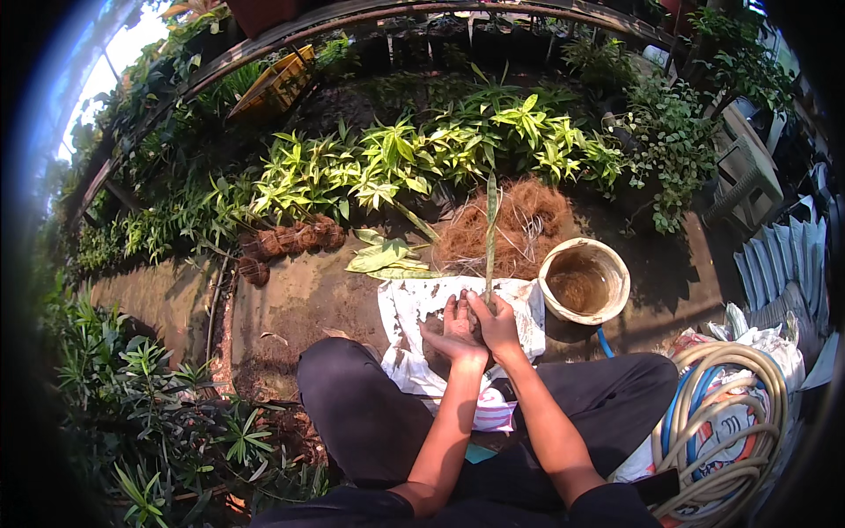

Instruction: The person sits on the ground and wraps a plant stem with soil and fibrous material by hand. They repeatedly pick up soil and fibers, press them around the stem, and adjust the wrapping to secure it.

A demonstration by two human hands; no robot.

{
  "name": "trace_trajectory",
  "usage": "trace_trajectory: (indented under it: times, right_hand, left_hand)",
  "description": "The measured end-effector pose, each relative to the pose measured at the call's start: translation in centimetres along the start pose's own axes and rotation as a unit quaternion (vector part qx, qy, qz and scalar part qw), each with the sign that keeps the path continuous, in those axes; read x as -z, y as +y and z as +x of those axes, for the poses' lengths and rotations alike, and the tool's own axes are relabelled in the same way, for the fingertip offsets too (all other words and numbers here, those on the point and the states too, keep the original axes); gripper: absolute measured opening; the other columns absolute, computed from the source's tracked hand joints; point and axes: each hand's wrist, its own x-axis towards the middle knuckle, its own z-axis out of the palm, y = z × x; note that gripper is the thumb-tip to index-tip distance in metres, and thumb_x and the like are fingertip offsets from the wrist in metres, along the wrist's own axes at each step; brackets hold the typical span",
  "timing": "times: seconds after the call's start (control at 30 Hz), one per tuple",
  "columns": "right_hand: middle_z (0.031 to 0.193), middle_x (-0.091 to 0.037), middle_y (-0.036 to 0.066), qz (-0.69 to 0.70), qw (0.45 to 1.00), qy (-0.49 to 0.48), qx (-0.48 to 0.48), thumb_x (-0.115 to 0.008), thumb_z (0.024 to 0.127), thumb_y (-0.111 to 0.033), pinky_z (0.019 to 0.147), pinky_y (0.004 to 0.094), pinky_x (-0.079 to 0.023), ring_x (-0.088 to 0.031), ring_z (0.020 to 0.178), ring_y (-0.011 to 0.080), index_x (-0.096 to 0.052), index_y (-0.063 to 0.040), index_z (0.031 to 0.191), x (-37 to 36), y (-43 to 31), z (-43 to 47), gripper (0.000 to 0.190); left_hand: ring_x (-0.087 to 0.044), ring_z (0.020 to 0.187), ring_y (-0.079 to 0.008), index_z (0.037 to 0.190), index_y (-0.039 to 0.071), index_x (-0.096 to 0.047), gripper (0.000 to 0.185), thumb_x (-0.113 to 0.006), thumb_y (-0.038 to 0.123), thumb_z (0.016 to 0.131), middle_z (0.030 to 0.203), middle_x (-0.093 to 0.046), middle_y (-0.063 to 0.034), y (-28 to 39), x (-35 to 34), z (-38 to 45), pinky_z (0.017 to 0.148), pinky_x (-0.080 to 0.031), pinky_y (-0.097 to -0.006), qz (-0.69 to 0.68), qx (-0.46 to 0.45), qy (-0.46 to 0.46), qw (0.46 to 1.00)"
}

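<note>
My left hand [455,336] is palm up with its fingers spread, and a dark clump of soil [473,325] rests against it. My right hand [498,327] closes around the foot of an upright snake plant leaf [491,224], its thumb and fingers against the same clump. The base of the leaf is hidden between my hands. Beneath them a white plastic sack [396,330], smeared with soil, is spread between my knees; more loose soil shows on it. Just beyond stands a heap of brown coconut fibre [455,241] with pale strings in it.
Right of the sack stands a round tub [584,280] holding brownish water. Cut leaves [383,256] and several fibre-wrapped root balls [290,239] lie to the left. Leafy plants [396,155] line the back. A coiled hose [719,409] lies by my right knee.
</note>
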Motion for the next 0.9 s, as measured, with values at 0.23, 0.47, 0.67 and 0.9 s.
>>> trace_trajectory:
  times: [0.23, 0.47, 0.67, 0.9]
  right_hand:
    - [0.105, -0.067, 0.005, -0.001, 0.981, -0.118, 0.157, -0.070, 0.094, -0.030, 0.087, 0.0262, -0.047, -0.060, 0.098, 0.0119, -0.067, 0.000, 0.116, 1.3, 0.3, 0.8, 0.036]
    - [0.081, -0.067, 0.002, 0.045, 0.988, -0.126, 0.074, -0.077, 0.088, -0.026, 0.067, 0.0246, -0.048, -0.061, 0.072, 0.0080, -0.066, -0.003, 0.089, 0.8, 1.5, 0.0, 0.025]
    - [0.066, -0.061, 0.000, 0.002, 0.997, -0.055, 0.062, -0.072, 0.092, -0.034, 0.055, 0.0240, -0.042, -0.053, 0.057, 0.0076, -0.064, -0.003, 0.076, 0.8, 1.5, 0.2, 0.035]
    - [0.089, -0.069, 0.003, -0.002, 0.992, -0.093, 0.088, -0.057, 0.101, -0.038, 0.084, 0.0279, -0.048, -0.061, 0.091, 0.0118, -0.069, 0.000, 0.106, 1.6, 1.6, 1.9, 0.039]
  left_hand:
    - [-0.057, 0.118, -0.0260, 0.133, 0.003, -0.050, 0.092, -0.029, 0.080, 0.086, 0.125, -0.060, -0.0141, 1.6, -1.5, -0.9, 0.104, -0.043, -0.0397, -0.009, 0.099, -0.030, 0.995]
    - [-0.052, 0.126, -0.0334, 0.141, -0.001, -0.044, 0.098, -0.026, 0.079, 0.088, 0.132, -0.057, -0.0173, 0.2, 0.9, 0.2, 0.108, -0.039, -0.0473, 0.008, 0.087, 0.020, 0.996]
    - [-0.057, 0.119, -0.0296, 0.133, 0.002, -0.050, 0.095, -0.028, 0.082, 0.085, 0.128, -0.059, -0.0137, -0.3, 1.0, 0.0, 0.106, -0.042, -0.0458, 0.022, 0.080, 0.046, 0.996]
    - [-0.059, 0.108, -0.0264, 0.129, 0.007, -0.052, 0.091, -0.027, 0.083, 0.085, 0.121, -0.062, -0.0109, 0.5, -0.4, 0.0, 0.100, -0.044, -0.0404, -0.022, 0.040, 0.035, 0.998]
